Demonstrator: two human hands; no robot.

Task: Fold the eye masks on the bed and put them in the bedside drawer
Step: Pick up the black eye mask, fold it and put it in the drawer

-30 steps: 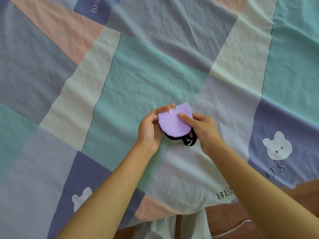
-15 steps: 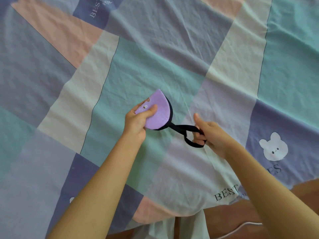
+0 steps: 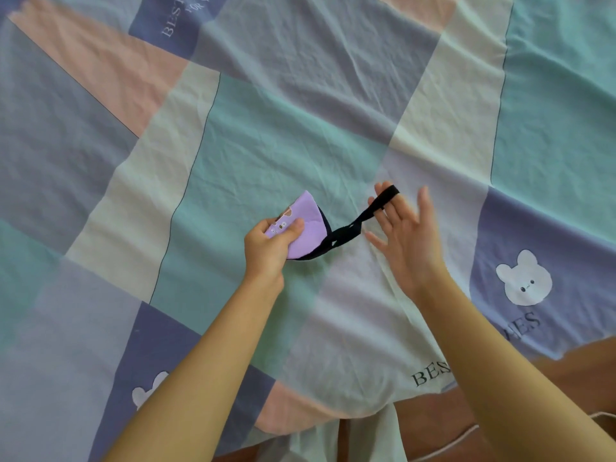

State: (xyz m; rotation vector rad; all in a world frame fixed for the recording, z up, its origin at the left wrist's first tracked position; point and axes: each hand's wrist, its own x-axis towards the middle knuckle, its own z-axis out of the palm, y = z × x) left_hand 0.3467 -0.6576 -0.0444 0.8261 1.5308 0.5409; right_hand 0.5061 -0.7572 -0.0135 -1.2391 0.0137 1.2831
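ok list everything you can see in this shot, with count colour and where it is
eye mask: 1, lilac with small prints and dark edging, folded, pinched in the left hand above the sheet
strap: 1, black, runs from the mask up over the right hand's fingers
bed sheet: 1, pastel patchwork with white bear prints and lettering, fills most of the view
floor: brown, bottom right edge
cord: 1, white, on the floor, bottom right
left hand: grips the mask
right hand: open, strap looped over its fingers
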